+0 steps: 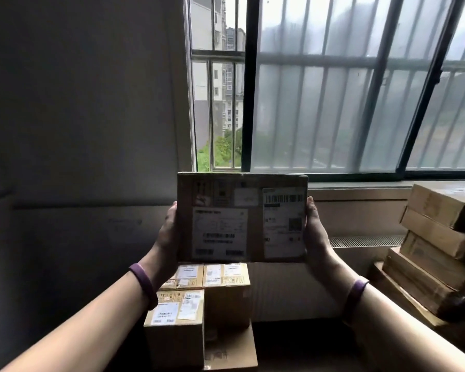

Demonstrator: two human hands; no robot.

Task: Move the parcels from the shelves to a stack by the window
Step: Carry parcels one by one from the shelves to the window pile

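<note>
Cardboard parcel [242, 218] below window [333, 89] | left hand [169, 229]; right hand [316, 226] grip its sides, likely squaring it for stack [199, 299] below window

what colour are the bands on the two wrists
Purple, both the left wristband and the right wristband; the head view shows them below the held parcel.

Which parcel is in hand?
The flat parcel, held up between left hand and right hand; the other parcels sit stacked below and at right.
</note>
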